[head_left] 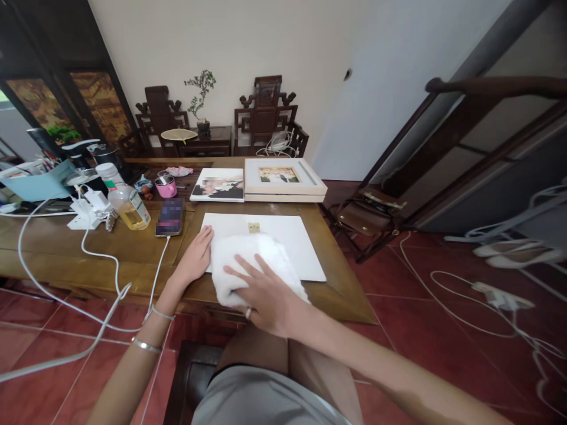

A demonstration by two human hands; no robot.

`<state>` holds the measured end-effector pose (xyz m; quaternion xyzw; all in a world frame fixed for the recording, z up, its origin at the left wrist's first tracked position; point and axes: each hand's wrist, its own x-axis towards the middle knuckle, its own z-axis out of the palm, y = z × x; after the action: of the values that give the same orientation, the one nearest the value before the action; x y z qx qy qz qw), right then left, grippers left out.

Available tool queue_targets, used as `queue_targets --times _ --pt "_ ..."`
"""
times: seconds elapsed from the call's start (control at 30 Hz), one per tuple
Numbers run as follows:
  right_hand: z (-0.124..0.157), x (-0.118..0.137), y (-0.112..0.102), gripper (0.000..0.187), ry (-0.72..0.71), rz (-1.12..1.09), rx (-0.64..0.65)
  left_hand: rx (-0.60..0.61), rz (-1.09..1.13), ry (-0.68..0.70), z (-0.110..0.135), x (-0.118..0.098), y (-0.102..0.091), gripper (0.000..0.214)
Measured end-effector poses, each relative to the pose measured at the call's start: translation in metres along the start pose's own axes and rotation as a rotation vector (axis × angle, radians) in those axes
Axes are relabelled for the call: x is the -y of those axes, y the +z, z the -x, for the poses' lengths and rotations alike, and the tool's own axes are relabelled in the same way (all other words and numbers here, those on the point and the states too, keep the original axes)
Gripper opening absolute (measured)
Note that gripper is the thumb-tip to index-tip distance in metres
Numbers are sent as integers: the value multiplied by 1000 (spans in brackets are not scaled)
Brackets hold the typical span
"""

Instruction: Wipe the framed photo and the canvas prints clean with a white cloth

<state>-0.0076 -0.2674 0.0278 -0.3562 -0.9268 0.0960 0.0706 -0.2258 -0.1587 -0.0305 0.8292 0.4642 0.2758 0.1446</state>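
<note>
A white rectangular panel [305, 251] lies flat on the wooden table, with a small metal hanger plate [254, 227] near its far edge. My left hand [199, 257] rests at the panel's left edge, its fingers stretched out and holding nothing. Under my right hand [270, 295] is a fluffy white towel [248, 251], bunched over the near part of the panel. My right fingers are spread across the towel, and the thumb side presses into its near fold. The panel's near edge is partly hidden by the towel.
Behind the panel lie a photo print [217, 185] and a pale box with a framed photo [286, 180]. To the left are a phone [170, 217] on a cable, a bottle [128, 203], a pink cup [166, 186] and a power strip [88, 209]. A wooden chair [372, 212] stands right.
</note>
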Motion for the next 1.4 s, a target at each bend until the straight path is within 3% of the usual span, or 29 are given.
queue_targets --times 0.07,0.17,0.33,0.47,0.57,0.67,0.83,0.93,1.07,1.17,1.27,1.4 --pt "6 -19 -7 32 0 -71 -32 1 2 -2 0 0 1 49" --pt "-2 -58 -14 35 111 -95 -76 8 2 -9 0 0 1 49" --pt "-51 -101 -14 44 336 -10 -101 -2 26 -10 0 0 0 49" --pt "-96 -91 -5 44 417 68 -154 -35 78 -43 -1 -2 -1 49" --pt "-110 -63 5 42 278 118 -159 -156 141 -119 -2 -5 -4 52" --pt "-102 -32 8 39 95 120 -122 -285 219 -206 -3 -6 -7 55" --pt "-50 1 -12 32 -53 37 -8 -276 228 -233 -3 -11 -8 59" --pt "-18 -1 -30 29 -1 -10 88 -239 159 -151 -2 -17 -6 55" --pt "-2 -33 -37 36 183 -40 123 -152 102 -116 -1 -19 -3 54" --pt "-19 -67 -28 43 258 -28 36 -101 81 -113 -1 -16 -1 53" --pt "-57 -90 -17 45 332 -40 -50 -73 56 -91 -2 -12 -1 49" --pt "-118 -89 -12 46 361 -87 -91 -70 34 -62 -2 -10 -2 46"
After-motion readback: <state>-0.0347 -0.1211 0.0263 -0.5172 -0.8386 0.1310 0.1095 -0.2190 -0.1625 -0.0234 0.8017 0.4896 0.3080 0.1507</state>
